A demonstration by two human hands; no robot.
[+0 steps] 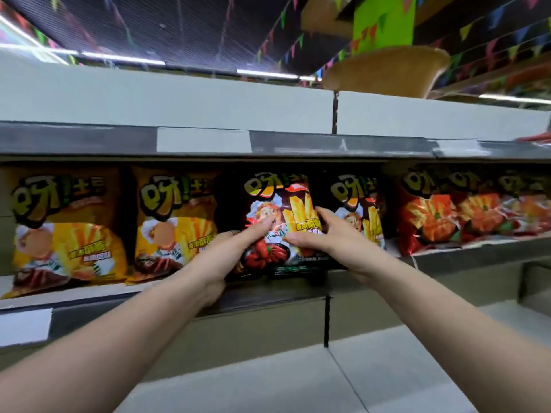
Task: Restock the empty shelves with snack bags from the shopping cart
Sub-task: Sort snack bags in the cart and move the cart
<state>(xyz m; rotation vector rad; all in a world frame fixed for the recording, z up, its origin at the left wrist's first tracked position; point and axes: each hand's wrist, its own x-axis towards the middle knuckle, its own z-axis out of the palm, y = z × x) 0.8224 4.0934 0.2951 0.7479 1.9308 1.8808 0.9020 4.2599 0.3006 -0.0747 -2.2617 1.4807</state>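
A dark snack bag (269, 198) with fries and a cartoon chef printed on it stands upright on the shelf (268, 293), in the middle of the row. My left hand (229, 248) holds its lower left side, fingers stretched across the front. My right hand (319, 234) grips its right edge, thumb on the front and fingers curled round the side. A second dark bag (354, 204) stands right behind my right hand. The shopping cart is out of view.
Two yellow snack bags (65, 228) (176, 219) stand to the left, and several red bags (429, 216) to the right on the same shelf. The shelf above (208, 111) shows only its white back panel and price strip. A lower shelf (387, 368) lies below my arms.
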